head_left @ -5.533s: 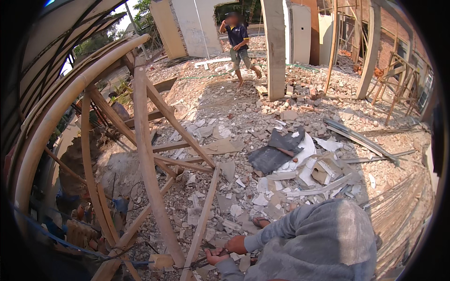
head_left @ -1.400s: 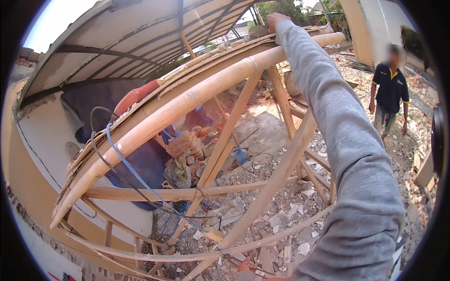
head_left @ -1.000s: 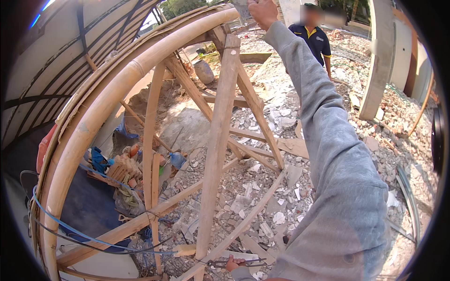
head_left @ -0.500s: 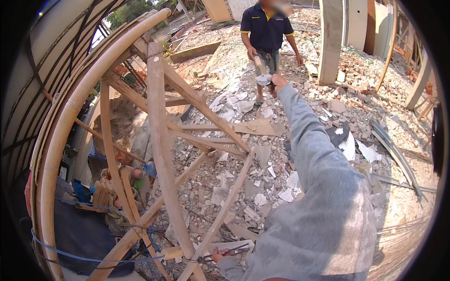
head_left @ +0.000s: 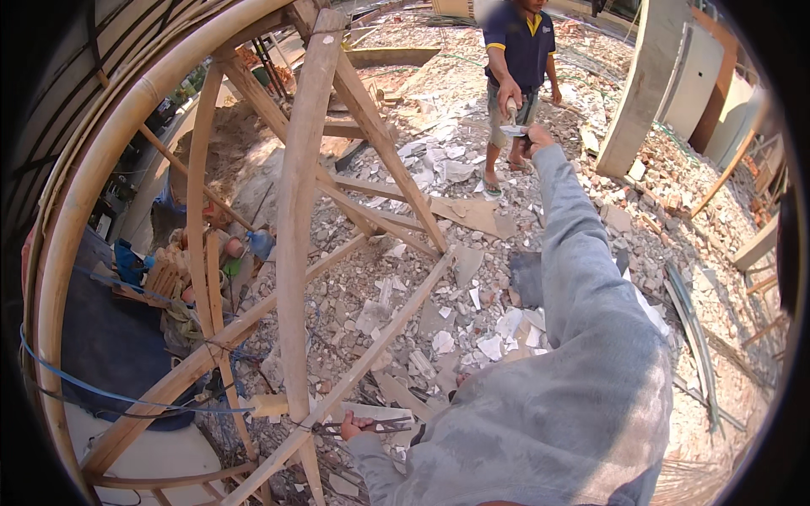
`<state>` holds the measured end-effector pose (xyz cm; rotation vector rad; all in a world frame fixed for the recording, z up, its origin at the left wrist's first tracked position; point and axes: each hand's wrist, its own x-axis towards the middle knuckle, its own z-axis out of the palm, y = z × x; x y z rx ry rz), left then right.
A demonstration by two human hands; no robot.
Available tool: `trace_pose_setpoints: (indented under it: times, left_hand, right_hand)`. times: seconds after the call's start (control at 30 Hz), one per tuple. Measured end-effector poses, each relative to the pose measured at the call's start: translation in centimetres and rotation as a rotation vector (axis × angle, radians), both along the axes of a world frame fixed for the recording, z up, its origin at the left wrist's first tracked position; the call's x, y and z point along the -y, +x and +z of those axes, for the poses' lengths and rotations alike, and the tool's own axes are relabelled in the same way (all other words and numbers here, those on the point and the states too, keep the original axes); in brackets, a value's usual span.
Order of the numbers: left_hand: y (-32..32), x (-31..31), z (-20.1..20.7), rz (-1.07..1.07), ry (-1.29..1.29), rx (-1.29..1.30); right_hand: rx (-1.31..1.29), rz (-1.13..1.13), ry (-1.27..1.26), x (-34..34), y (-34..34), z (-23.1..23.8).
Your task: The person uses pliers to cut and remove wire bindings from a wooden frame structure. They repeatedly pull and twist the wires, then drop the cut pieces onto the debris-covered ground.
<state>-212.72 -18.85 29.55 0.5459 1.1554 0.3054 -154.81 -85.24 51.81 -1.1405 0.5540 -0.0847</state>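
My right hand (head_left: pixel 537 140) is at the end of my outstretched right arm, fingers closed on a flat, pale-bladed tool (head_left: pixel 513 131). Its exact kind is too small to tell. A co-worker's hand (head_left: pixel 509 91) grips the light-coloured handle at the tool's other end. Down low, my left hand (head_left: pixel 354 427) is closed on thin dark metal bars (head_left: pixel 384 427), next to the crossing wooden poles. A pale board (head_left: pixel 388 414) lies just behind those bars. My grey sleeve (head_left: pixel 582 253) covers much of the right side.
A wooden pole frame (head_left: pixel 301 211) rises in front and to the left, beside a curved bamboo pole (head_left: pixel 93 194). Broken rubble and pale shards (head_left: pixel 443 341) cover the ground. The co-worker (head_left: pixel 519 51) stands ahead, near a concrete post (head_left: pixel 637 93). Long metal strips (head_left: pixel 693 337) lie to the right.
My view has shifted, moving the co-worker and my right hand to the right in the picture. The pale tool is turned more edge-on, with both people's hands still at it.
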Motion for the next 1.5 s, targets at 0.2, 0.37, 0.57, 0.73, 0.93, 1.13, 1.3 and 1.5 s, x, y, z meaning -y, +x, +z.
trace_pose_setpoints:
  times: [0.2, 0.37, 0.57, 0.73, 0.93, 1.13, 1.3, 1.5]
  left_hand:
    - [-0.6, 1.2, 0.0, 0.082, -0.065, 0.054]
    - [0.2, 2.2, 1.5, 0.122, -0.094, 0.032]
    - [1.0, 3.1, 3.0, 0.162, -0.165, 0.021]
    - [1.7, 3.4, 3.5, 0.189, -0.23, 0.058]
    - [4.4, 4.0, 4.5, 0.258, -0.177, 0.065]
    - [8.1, 4.0, 2.3, 0.348, -0.154, 0.0]
    - [1.4, 3.9, 0.2, -0.027, -0.132, 0.336]
    - [-6.1, 2.3, -0.4, -0.175, -0.337, 0.686]
  right_hand:
    - [0.047, -0.094, 0.09, 3.4, 2.0, -3.1]
    - [0.178, 0.429, -0.506, -11.8, -12.5, -3.4]
    - [0.718, 1.723, -1.168, -39.0, -44.7, -9.2]
    - [0.609, 1.485, -1.642, -49.7, -56.0, -11.7]
    - [0.708, 1.42, -1.659, -49.1, -51.8, -14.2]
    - [0.767, 1.514, -1.581, -50.1, -46.2, -15.1]
    - [0.617, 1.542, -1.33, -48.6, -50.8, -16.6]
    - [-0.28, 1.907, -0.346, -48.8, -54.1, -17.9]
